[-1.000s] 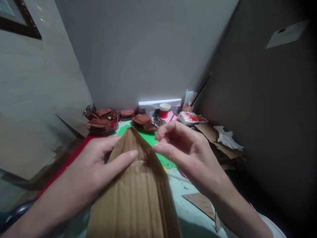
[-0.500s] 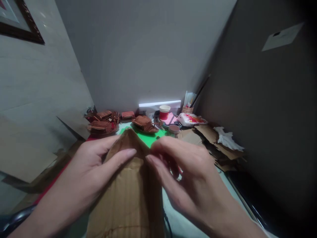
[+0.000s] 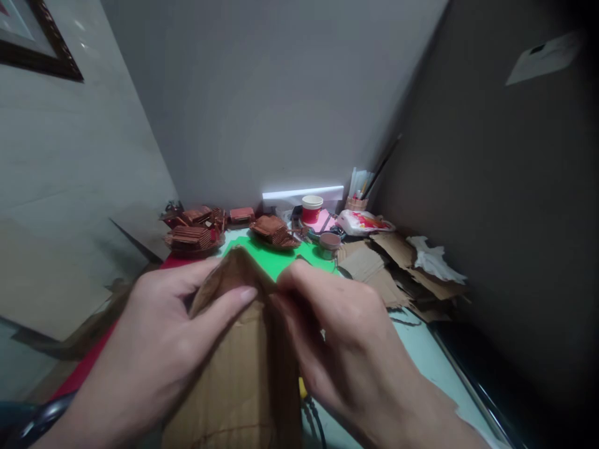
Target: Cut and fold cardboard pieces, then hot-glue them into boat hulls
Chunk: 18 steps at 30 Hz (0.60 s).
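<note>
My left hand (image 3: 163,330) grips the folded cardboard (image 3: 229,374); my right hand (image 3: 341,330) pinches its right edge. A red cup (image 3: 312,211) stands at the far side, right of the brown stack (image 3: 271,231).

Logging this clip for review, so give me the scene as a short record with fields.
Left hand: grips the cardboard, thumb on its face
Right hand: pinches its right edge, fingertips in shadow
Cardboard: creased, peaked at top
Beyond it: green sheet, brown stack, red cup with white rim
Right side: cardboard scraps, crumpled white tissue
</note>
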Each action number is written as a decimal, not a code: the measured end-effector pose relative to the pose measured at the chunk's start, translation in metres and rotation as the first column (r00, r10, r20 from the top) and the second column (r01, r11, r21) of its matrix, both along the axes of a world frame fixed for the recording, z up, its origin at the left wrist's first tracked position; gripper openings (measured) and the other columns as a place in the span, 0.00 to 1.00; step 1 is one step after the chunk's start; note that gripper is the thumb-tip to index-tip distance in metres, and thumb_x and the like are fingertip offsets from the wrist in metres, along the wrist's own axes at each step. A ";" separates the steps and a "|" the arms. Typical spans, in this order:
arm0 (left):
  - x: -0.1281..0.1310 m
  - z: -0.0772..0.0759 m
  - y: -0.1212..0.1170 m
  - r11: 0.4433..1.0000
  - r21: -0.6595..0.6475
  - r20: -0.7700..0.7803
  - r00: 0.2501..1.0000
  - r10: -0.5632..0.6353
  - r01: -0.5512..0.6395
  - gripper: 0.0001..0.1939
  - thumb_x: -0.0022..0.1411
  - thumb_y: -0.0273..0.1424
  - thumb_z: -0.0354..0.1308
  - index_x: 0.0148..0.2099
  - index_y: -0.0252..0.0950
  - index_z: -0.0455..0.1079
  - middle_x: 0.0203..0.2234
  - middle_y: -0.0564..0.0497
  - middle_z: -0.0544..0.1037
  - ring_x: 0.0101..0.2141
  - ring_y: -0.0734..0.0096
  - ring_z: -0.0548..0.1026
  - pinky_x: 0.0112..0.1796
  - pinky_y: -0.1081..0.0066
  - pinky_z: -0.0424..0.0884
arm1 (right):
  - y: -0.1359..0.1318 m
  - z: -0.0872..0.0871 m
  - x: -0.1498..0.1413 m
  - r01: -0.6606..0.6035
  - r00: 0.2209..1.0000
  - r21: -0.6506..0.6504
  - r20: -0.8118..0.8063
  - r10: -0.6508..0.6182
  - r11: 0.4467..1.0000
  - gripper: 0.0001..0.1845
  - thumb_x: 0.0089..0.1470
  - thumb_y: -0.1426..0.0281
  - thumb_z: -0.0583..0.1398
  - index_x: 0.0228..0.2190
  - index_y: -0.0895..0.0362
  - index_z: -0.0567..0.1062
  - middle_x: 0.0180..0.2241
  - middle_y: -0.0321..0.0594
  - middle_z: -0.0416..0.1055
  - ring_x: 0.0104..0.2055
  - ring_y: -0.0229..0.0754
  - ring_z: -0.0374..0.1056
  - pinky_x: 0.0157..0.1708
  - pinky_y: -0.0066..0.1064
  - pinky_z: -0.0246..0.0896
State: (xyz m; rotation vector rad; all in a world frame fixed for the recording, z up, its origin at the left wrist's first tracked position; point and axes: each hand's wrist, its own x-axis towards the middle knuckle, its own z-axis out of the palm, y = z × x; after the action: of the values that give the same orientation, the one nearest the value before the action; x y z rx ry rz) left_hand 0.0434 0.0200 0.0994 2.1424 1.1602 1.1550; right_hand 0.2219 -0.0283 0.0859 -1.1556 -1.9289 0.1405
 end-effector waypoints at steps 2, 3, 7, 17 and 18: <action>0.000 -0.001 0.001 1.000 0.001 -0.013 1.000 0.013 -0.013 0.05 0.57 0.40 0.64 0.34 0.48 0.81 0.22 0.65 0.83 0.25 0.72 0.79 0.23 0.83 0.69 | 0.001 -0.002 -0.002 -0.004 1.000 -0.002 -0.003 0.004 1.000 0.06 0.57 0.79 0.53 0.30 0.59 0.68 0.26 0.33 0.64 0.26 0.35 0.56 0.26 0.31 0.50; 0.000 -0.001 0.001 1.000 -0.002 -0.019 1.000 0.019 -0.019 0.06 0.56 0.40 0.64 0.32 0.47 0.80 0.22 0.65 0.82 0.24 0.72 0.78 0.22 0.82 0.69 | 0.001 -0.003 -0.003 -0.001 1.000 0.006 -0.007 0.001 1.000 0.06 0.57 0.79 0.54 0.29 0.59 0.68 0.26 0.33 0.63 0.25 0.34 0.55 0.26 0.31 0.50; 0.000 0.001 0.002 0.997 -0.074 0.007 1.000 0.017 -0.017 0.07 0.56 0.39 0.64 0.29 0.44 0.79 0.22 0.61 0.82 0.24 0.69 0.77 0.22 0.80 0.70 | 0.001 -0.003 -0.005 0.011 1.000 0.034 -0.023 -0.010 0.999 0.07 0.59 0.78 0.54 0.28 0.59 0.66 0.25 0.32 0.62 0.25 0.33 0.54 0.25 0.29 0.48; 0.002 0.003 -0.004 0.991 -0.116 0.066 0.996 -0.052 0.060 0.09 0.58 0.38 0.62 0.38 0.44 0.81 0.27 0.58 0.84 0.28 0.67 0.79 0.27 0.77 0.72 | -0.007 0.010 0.003 0.083 0.992 -0.029 0.102 -0.080 0.996 0.09 0.60 0.71 0.56 0.28 0.55 0.63 0.25 0.33 0.64 0.22 0.36 0.56 0.23 0.31 0.45; 0.003 0.003 -0.004 0.994 -0.091 0.071 0.996 -0.047 0.053 0.08 0.58 0.38 0.63 0.38 0.45 0.82 0.27 0.58 0.83 0.28 0.68 0.79 0.27 0.77 0.72 | -0.007 0.009 0.002 0.071 0.990 -0.030 0.126 -0.067 0.997 0.08 0.61 0.71 0.54 0.28 0.55 0.64 0.25 0.33 0.65 0.22 0.36 0.57 0.23 0.31 0.45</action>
State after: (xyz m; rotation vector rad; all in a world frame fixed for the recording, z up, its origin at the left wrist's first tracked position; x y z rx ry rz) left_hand 0.0462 0.0158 0.1022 2.0348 1.1017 1.1218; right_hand 0.2239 -0.0349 0.0950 -1.2792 -1.9988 0.0656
